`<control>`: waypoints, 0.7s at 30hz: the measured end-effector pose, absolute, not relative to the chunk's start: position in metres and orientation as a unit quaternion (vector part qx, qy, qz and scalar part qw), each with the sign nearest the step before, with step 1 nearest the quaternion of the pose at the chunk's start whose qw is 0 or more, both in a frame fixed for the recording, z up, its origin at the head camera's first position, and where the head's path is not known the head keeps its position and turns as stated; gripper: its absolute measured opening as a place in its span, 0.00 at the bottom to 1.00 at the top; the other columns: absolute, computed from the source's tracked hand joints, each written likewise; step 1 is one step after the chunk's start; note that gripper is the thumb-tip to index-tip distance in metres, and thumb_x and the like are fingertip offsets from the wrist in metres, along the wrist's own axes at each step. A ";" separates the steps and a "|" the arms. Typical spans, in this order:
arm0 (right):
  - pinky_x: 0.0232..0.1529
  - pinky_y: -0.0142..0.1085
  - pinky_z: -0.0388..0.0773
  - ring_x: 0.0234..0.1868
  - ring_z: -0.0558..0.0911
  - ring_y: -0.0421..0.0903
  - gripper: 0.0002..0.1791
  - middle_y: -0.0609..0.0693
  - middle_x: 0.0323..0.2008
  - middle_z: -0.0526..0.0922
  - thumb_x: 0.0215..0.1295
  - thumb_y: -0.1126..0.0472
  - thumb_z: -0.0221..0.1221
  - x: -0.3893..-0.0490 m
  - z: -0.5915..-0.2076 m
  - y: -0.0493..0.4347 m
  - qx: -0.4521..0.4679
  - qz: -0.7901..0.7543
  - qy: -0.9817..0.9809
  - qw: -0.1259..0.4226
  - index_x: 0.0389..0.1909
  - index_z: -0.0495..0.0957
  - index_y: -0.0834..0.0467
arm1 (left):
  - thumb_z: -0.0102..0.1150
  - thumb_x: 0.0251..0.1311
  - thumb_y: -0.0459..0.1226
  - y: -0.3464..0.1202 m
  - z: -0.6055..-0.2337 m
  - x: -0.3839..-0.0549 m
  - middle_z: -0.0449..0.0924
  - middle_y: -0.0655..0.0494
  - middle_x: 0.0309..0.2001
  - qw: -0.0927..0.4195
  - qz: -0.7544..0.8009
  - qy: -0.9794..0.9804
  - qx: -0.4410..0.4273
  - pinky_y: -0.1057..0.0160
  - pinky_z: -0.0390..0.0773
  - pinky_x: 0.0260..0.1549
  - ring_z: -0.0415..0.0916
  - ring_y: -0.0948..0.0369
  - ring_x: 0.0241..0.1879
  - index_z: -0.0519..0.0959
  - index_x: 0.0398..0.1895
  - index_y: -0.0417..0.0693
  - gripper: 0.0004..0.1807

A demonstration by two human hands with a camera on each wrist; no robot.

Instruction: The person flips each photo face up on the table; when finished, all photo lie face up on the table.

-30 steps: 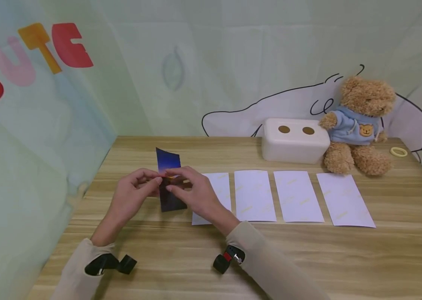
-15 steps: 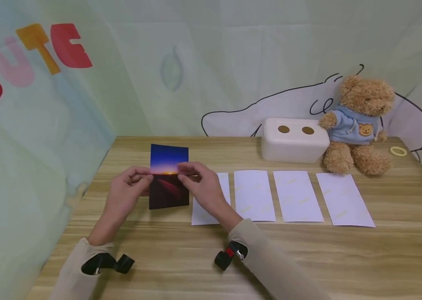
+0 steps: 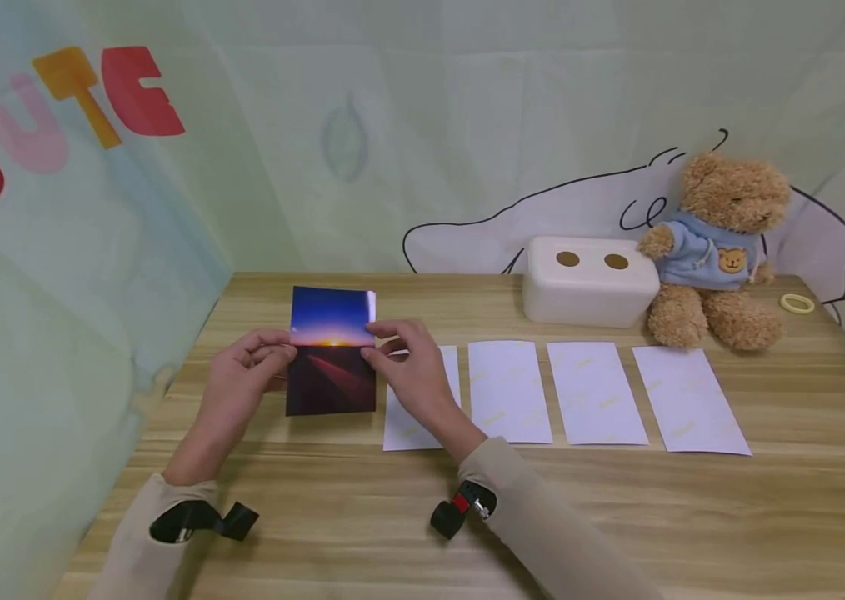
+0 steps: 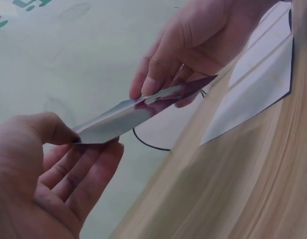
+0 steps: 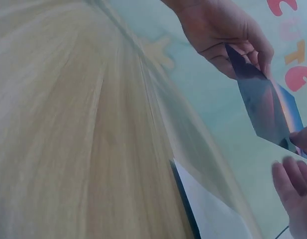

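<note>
The head view shows the photo's (image 3: 331, 379) face, a blue sky over a glowing horizon and dark ground, held upright to the left of four white cards (image 3: 510, 392) on the tabletop (image 3: 362, 517); the box (image 3: 591, 283) and the bear (image 3: 722, 250), farther back, appear fully in this view alone. The left wrist view gives the photo almost edge-on, glossy and lifted off the wood, which the head view leaves unclear. The right wrist view shows a bend across its middle and the palm side of the left hand (image 3: 238, 379). That hand reaches in with its thumb over the photo's left edge and fingers curled beneath, pinching it at mid-height. The right hand (image 3: 415, 367) faces it, wrist angled inward above the nearest card, thumb and forefinger pinching the right edge; its other fingers are partly hidden in the head view.
</note>
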State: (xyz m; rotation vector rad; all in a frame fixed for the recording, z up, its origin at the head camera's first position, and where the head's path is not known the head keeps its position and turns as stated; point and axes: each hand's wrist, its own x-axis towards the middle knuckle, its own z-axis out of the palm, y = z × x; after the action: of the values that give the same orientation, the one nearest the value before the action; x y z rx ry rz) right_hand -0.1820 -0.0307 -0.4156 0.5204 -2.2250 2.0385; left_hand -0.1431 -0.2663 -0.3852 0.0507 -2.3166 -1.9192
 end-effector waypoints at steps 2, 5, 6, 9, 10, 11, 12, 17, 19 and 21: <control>0.49 0.35 0.84 0.46 0.86 0.47 0.17 0.53 0.54 0.83 0.68 0.67 0.70 -0.181 -0.416 -0.031 0.169 0.667 -0.725 0.018 0.56 0.86 0.60 | 0.64 0.73 0.33 -0.269 -0.386 -0.144 0.89 0.65 0.35 0.058 -0.637 -0.768 0.019 0.67 0.85 0.33 0.82 0.66 0.31 0.83 0.47 0.43 0.05; 0.45 0.33 0.84 0.45 0.85 0.44 0.18 0.52 0.56 0.84 0.68 0.68 0.70 -0.180 -0.416 -0.032 0.167 0.664 -0.729 -0.008 0.58 0.85 0.59 | 0.65 0.72 0.32 -0.272 -0.388 -0.146 0.89 0.65 0.37 0.043 -0.633 -0.772 0.021 0.66 0.86 0.34 0.83 0.66 0.34 0.82 0.52 0.38 0.10; 0.44 0.32 0.83 0.45 0.85 0.44 0.18 0.53 0.56 0.84 0.68 0.68 0.69 -0.179 -0.416 -0.032 0.165 0.663 -0.730 -0.012 0.58 0.85 0.59 | 0.65 0.72 0.32 -0.273 -0.389 -0.147 0.89 0.65 0.37 0.037 -0.630 -0.775 0.021 0.66 0.86 0.35 0.84 0.67 0.35 0.81 0.54 0.36 0.12; 0.39 0.29 0.81 0.42 0.83 0.41 0.18 0.53 0.52 0.85 0.68 0.69 0.69 -0.178 -0.418 -0.034 0.160 0.657 -0.736 -0.019 0.57 0.86 0.60 | 0.65 0.72 0.31 -0.276 -0.391 -0.148 0.88 0.64 0.39 0.025 -0.618 -0.786 0.019 0.65 0.86 0.36 0.85 0.67 0.38 0.78 0.60 0.31 0.18; 0.38 0.28 0.80 0.41 0.83 0.40 0.17 0.53 0.50 0.86 0.68 0.69 0.69 -0.178 -0.419 -0.035 0.160 0.655 -0.738 -0.022 0.57 0.86 0.60 | 0.65 0.72 0.31 -0.277 -0.392 -0.148 0.88 0.64 0.39 0.022 -0.614 -0.788 0.019 0.65 0.87 0.36 0.85 0.67 0.38 0.77 0.62 0.31 0.19; 0.37 0.28 0.79 0.40 0.82 0.40 0.18 0.53 0.48 0.85 0.67 0.69 0.69 -0.177 -0.420 -0.036 0.157 0.653 -0.740 -0.026 0.57 0.86 0.60 | 0.65 0.72 0.31 -0.277 -0.393 -0.148 0.87 0.64 0.40 0.022 -0.611 -0.791 0.019 0.64 0.87 0.36 0.85 0.67 0.38 0.76 0.63 0.30 0.21; 0.36 0.27 0.78 0.40 0.82 0.39 0.18 0.53 0.47 0.85 0.67 0.69 0.69 -0.177 -0.420 -0.037 0.155 0.651 -0.742 -0.031 0.57 0.85 0.61 | 0.65 0.72 0.31 -0.278 -0.394 -0.149 0.87 0.64 0.40 0.022 -0.608 -0.793 0.018 0.64 0.86 0.35 0.85 0.67 0.38 0.76 0.64 0.30 0.21; 0.35 0.26 0.76 0.39 0.82 0.38 0.19 0.52 0.44 0.83 0.66 0.70 0.70 -0.176 -0.424 -0.040 0.149 0.637 -0.754 -0.055 0.58 0.85 0.61 | 0.64 0.71 0.30 -0.280 -0.397 -0.149 0.86 0.63 0.40 0.024 -0.592 -0.806 0.024 0.65 0.86 0.33 0.84 0.68 0.36 0.76 0.63 0.29 0.21; 0.34 0.26 0.76 0.38 0.82 0.38 0.20 0.52 0.43 0.84 0.66 0.70 0.70 -0.175 -0.426 -0.041 0.148 0.628 -0.761 -0.063 0.58 0.84 0.61 | 0.64 0.71 0.30 -0.283 -0.400 -0.150 0.86 0.62 0.41 0.017 -0.585 -0.810 0.029 0.65 0.85 0.33 0.84 0.68 0.36 0.77 0.62 0.28 0.20; 0.34 0.27 0.76 0.38 0.82 0.38 0.20 0.51 0.41 0.85 0.66 0.70 0.70 -0.174 -0.427 -0.042 0.149 0.618 -0.768 -0.072 0.59 0.84 0.60 | 0.63 0.72 0.30 -0.286 -0.402 -0.150 0.87 0.60 0.42 0.007 -0.578 -0.815 0.038 0.66 0.85 0.33 0.83 0.69 0.36 0.78 0.63 0.29 0.20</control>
State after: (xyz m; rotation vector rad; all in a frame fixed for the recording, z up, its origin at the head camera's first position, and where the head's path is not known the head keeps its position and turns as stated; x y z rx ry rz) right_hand -0.1740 -0.0419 -0.4274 0.4904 -2.5316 2.0368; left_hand -0.1502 -0.2856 -0.4023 0.1184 -2.5507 -1.8074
